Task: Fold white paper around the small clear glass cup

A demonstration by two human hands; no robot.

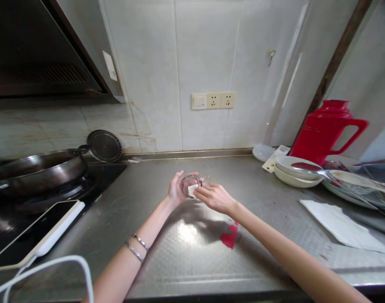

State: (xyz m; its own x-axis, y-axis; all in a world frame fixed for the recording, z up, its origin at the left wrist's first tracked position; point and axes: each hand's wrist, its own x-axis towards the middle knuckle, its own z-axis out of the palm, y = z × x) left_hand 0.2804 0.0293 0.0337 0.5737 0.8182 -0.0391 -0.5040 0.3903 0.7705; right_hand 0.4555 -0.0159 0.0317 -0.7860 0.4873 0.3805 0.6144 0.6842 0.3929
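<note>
Above the middle of the steel counter, my left hand (177,189) is wrapped round a small clear glass cup (191,181), tilted so that its round rim faces me. My right hand (216,197) is at the cup's right side, its fingers pinched on a small white piece of paper (193,190) against the glass. Whether that paper is a loose tissue or a label, I cannot tell. Part of the cup is hidden behind my fingers. Below my right wrist, a torn red scrap (229,236) lies on the counter.
To the left are a steel pan (44,172) on the hob and a phone (34,231) with a white cable. At right stand a red thermos (322,132), stacked white bowls (296,179) and dishes. A white paper towel (342,225) lies before them. Sockets (213,101) are on the wall.
</note>
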